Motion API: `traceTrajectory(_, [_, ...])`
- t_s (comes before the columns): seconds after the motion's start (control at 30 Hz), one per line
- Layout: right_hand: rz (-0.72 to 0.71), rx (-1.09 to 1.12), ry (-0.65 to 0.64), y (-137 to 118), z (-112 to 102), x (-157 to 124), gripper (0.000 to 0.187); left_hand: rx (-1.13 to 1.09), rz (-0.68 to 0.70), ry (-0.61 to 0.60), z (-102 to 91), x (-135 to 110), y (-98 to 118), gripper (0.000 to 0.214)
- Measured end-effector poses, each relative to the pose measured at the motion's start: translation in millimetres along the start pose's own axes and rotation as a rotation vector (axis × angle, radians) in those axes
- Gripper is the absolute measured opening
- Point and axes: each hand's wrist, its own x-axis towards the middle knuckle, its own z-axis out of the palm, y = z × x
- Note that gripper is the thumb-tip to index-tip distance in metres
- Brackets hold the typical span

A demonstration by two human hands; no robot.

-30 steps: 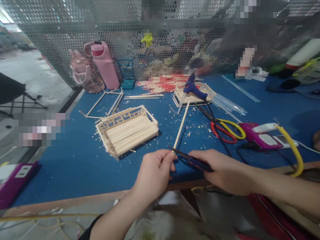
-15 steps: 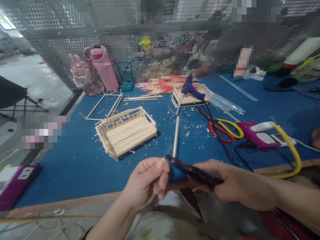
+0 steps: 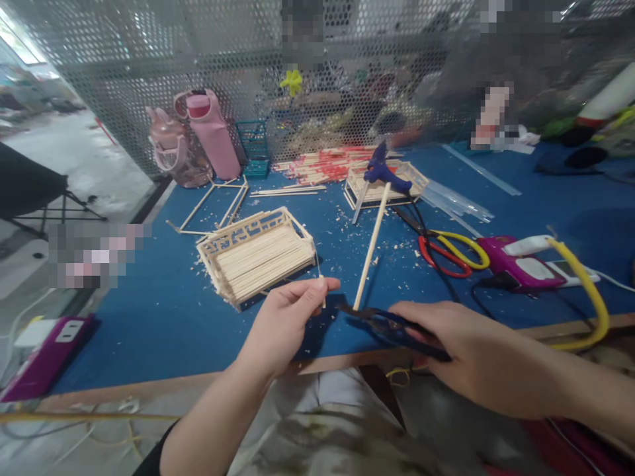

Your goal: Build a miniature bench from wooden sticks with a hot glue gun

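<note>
My left hand [image 3: 285,324] pinches a short thin piece of wooden stick [image 3: 321,289] between thumb and fingertips. My right hand [image 3: 471,357] grips dark cutters [image 3: 384,322], blades pointing left toward the left hand. A long wooden stick [image 3: 371,248] runs from the cutter tips up toward the blue glue gun [image 3: 383,172]; whether the blades still touch it I cannot tell. Both hands hover over the near edge of the blue table [image 3: 149,311]. A model bench of wooden sticks [image 3: 255,254] sits just beyond the left hand.
Red-and-yellow scissors [image 3: 454,251] and a purple power strip with a yellow cable [image 3: 526,268] lie to the right. Farther back are a second stick frame [image 3: 411,175], red-tipped sticks [image 3: 322,165], a pink bottle [image 3: 213,135] and a mesh screen [image 3: 124,73]. Wood shavings litter the table.
The long stick has come apart from my left hand, which now keeps only a short piece and has moved left. The cutters have drawn slightly right and the stick has tilted right.
</note>
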Motion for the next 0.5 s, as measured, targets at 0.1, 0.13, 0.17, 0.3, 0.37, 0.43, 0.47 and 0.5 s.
traceTrajectory(0.1, [-0.019, -0.036, -0.052, -2, -3, 1, 0.024, 0.106, -0.045, -0.119, 2.8, 2, 6, 0.033])
traceTrajectory(0.13, [-0.012, -0.050, -0.068, -2, -5, 1, 0.025, 0.133, -0.059, -0.164, 4.5, 3, 9, 0.033])
traceTrajectory(0.17, [-0.002, -0.063, -0.081, -3, -6, 2, 0.026, 0.156, -0.067, -0.203, 6.2, 3, 11, 0.033])
traceTrajectory(0.3, [0.040, -0.073, -0.142, -4, -9, 4, 0.026, 0.178, -0.093, -0.279, 9.7, 4, 15, 0.029])
traceTrajectory(0.37, [0.060, -0.063, -0.175, -4, -9, 5, 0.025, 0.149, -0.135, -0.294, 9.4, 4, 13, 0.027])
traceTrajectory(0.43, [0.069, -0.049, -0.197, -3, -8, 5, 0.027, 0.124, -0.169, -0.323, 8.6, 5, 12, 0.026])
traceTrajectory(0.47, [0.063, -0.042, -0.198, -2, -7, 4, 0.030, 0.120, -0.173, -0.340, 8.1, 6, 11, 0.026])
traceTrajectory(0.5, [0.052, -0.038, -0.201, 0, -6, 3, 0.036, 0.112, -0.174, -0.344, 7.6, 7, 12, 0.025])
